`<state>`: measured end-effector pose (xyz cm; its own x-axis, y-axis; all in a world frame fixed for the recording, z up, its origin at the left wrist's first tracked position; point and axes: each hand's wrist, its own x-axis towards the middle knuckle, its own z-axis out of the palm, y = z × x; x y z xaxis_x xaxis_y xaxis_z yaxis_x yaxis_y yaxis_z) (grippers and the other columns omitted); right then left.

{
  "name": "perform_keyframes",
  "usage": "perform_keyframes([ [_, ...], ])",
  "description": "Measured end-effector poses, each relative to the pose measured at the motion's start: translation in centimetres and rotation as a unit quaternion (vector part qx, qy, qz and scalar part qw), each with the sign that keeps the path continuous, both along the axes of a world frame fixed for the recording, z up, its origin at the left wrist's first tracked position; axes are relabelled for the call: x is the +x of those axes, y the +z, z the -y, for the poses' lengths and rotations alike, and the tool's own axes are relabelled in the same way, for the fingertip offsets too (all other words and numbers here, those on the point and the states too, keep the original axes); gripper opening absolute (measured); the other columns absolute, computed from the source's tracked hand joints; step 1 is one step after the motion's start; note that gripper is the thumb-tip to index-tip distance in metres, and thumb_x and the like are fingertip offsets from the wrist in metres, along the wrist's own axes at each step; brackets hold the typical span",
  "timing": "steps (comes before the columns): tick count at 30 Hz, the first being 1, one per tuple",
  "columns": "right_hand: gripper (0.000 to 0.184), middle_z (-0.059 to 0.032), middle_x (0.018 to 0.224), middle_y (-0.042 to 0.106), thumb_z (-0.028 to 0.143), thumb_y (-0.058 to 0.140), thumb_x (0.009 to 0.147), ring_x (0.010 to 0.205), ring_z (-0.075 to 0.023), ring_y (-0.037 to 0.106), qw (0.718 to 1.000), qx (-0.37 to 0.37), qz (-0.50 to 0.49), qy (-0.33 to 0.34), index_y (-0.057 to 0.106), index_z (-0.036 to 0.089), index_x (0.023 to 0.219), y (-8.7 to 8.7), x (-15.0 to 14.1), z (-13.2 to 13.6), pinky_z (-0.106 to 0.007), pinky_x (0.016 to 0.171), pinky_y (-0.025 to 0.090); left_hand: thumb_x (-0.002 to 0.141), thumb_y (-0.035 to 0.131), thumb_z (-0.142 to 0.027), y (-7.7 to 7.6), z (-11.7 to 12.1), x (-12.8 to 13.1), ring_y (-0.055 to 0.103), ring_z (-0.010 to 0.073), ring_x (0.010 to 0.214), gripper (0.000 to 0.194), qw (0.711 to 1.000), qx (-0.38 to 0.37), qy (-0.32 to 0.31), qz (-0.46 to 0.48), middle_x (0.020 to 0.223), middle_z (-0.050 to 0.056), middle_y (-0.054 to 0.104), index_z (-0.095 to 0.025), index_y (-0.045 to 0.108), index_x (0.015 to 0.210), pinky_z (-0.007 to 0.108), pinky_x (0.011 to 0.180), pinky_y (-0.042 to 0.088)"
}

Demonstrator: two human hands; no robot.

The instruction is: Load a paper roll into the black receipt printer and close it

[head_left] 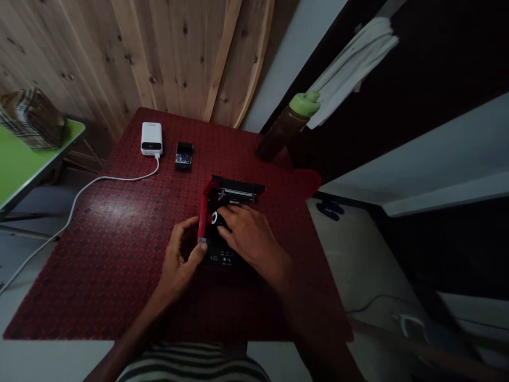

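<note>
One roll (220,219) crosswise, white end leftward.

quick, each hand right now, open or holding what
Left hand: partly open, thumb at the device's left edge.
Right hand: closed on the roll in the device.

- The right grip (254,236) covers most of the black roll (215,218); its white-ringed end shows.
- The right side of the red-and-black device (202,215) is hidden behind that same grip and its forearm.
- White print on the front panel (222,259): too small to read.
- Figures on the power bank (151,132): too small to make out.
- White cable (95,182) and plaid bag (35,116): cut off at the left edge.
- Striped shirt (194,363): cut by the bottom edge.
</note>
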<state>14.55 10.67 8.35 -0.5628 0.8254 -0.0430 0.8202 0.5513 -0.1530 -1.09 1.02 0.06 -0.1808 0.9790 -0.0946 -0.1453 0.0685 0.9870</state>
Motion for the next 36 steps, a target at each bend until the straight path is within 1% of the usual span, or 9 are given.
perform_keyframes([
  [5, 0.018, -0.0082, 0.105, 0.084, 0.014, 0.078, 0.093, 0.101, -0.0287, 0.076, 0.985, 0.068, -0.159, -0.017, 0.079, 0.025, 0.106, 1.4, 3.0, 2.5, -0.042, 0.089, 0.063, 0.098, 0.076, -0.05, 0.3, -0.1, -0.1, 0.067, 0.0354, 0.14, 0.058, 1.0, 0.004, 0.002, -0.014, 0.15, 0.017, 0.069, -0.021, 0.064, 0.147, 0.05, 0.116, 0.053],
  [9, 0.025, -0.0024, 0.109, 0.085, 0.027, 0.083, 0.092, 0.093, -0.0239, 0.077, 0.933, 0.056, -0.336, -0.113, 0.082, 0.028, 0.117, 1.4, 8.5, 1.8, -0.04, 0.088, 0.062, 0.098, 0.075, -0.054, 0.5, -0.1, -0.2, 0.071, 0.0352, 0.134, 0.061, 0.999, -0.005, -0.005, -0.032, 0.149, 0.016, 0.071, -0.022, 0.063, 0.149, 0.048, 0.109, 0.058],
  [12, 0.026, -0.0025, 0.101, 0.084, 0.039, 0.085, 0.089, 0.084, -0.0228, 0.074, 0.876, 0.054, -0.416, -0.236, 0.082, 0.026, 0.111, -1.3, 11.6, -0.7, -0.039, 0.081, 0.06, 0.099, 0.074, -0.055, 0.3, -0.2, -0.3, 0.073, 0.0337, 0.13, 0.06, 0.999, 0.004, 0.001, -0.05, 0.148, 0.014, 0.072, -0.023, 0.063, 0.149, 0.045, 0.107, 0.059],
  [15, 0.032, -0.0077, 0.109, 0.084, 0.043, 0.08, 0.087, 0.099, -0.0261, 0.076, 0.834, 0.033, -0.467, -0.291, 0.077, 0.021, 0.11, -5.6, 12.5, -3.4, -0.04, 0.086, 0.06, 0.098, 0.075, -0.058, 0.0, -0.3, -0.3, 0.071, 0.0341, 0.133, 0.06, 0.998, 0.014, 0.015, -0.061, 0.147, 0.013, 0.072, -0.024, 0.066, 0.146, 0.043, 0.104, 0.06],
  [18, 0.031, -0.0097, 0.111, 0.084, 0.042, 0.079, 0.086, 0.103, -0.0264, 0.077, 0.834, 0.011, -0.467, -0.292, 0.074, 0.02, 0.109, -9.2, 11.8, -4.7, -0.041, 0.093, 0.06, 0.097, 0.076, -0.06, 0.1, -0.4, -0.3, 0.071, 0.0341, 0.133, 0.06, 0.998, 0.01, 0.015, -0.067, 0.146, 0.012, 0.073, -0.025, 0.067, 0.145, 0.041, 0.104, 0.061],
  [21, 0.031, -0.0086, 0.111, 0.084, 0.042, 0.082, 0.087, 0.101, -0.0259, 0.077, 0.841, -0.008, -0.456, -0.29, 0.075, 0.021, 0.109, -10.8, 11.1, -4.8, -0.039, 0.092, 0.059, 0.097, 0.075, -0.06, 0.6, -0.4, -0.4, 0.071, 0.0337, 0.133, 0.06, 0.996, 0.005, 0.008, -0.085, 0.144, 0.012, 0.074, -0.024, 0.067, 0.145, 0.039, 0.104, 0.06],
  [29, 0.05, -0.0127, 0.131, 0.081, 0.023, 0.081, 0.082, 0.113, -0.0252, 0.077, 0.841, -0.034, -0.447, -0.301, 0.073, 0.022, 0.132, -10.6, 12.5, -3.2, -0.038, 0.093, 0.061, 0.098, 0.075, -0.057, 1.2, -0.3, -0.4, 0.069, 0.0318, 0.135, 0.056, 0.996, 0.001, 0.015, -0.093, 0.148, 0.008, 0.072, -0.027, 0.068, 0.145, 0.037, 0.106, 0.058],
  [34, 0.028, -0.005, 0.1, 0.082, 0.023, 0.073, 0.088, 0.081, -0.0192, 0.073, 0.848, -0.066, -0.431, -0.301, 0.079, 0.022, 0.115, -9.5, 14.7, 3.5, -0.035, 0.08, 0.06, 0.099, 0.076, -0.055, 1.1, -0.2, -0.3, 0.069, 0.0316, 0.133, 0.054, 0.996, -0.004, 0.011, -0.085, 0.145, 0.007, 0.073, -0.029, 0.069, 0.145, 0.038, 0.106, 0.058],
  [36, 0.036, -0.0034, 0.107, 0.082, 0.02, 0.076, 0.083, 0.081, -0.0175, 0.071, 0.853, -0.095, -0.428, -0.283, 0.079, 0.024, 0.119, -9.1, 14.6, 6.0, -0.033, 0.079, 0.06, 0.099, 0.075, -0.055, 1.1, -0.2, -0.3, 0.069, 0.0315, 0.134, 0.053, 0.996, -0.004, 0.012, -0.087, 0.147, 0.007, 0.073, -0.029, 0.07, 0.145, 0.038, 0.108, 0.058],
])
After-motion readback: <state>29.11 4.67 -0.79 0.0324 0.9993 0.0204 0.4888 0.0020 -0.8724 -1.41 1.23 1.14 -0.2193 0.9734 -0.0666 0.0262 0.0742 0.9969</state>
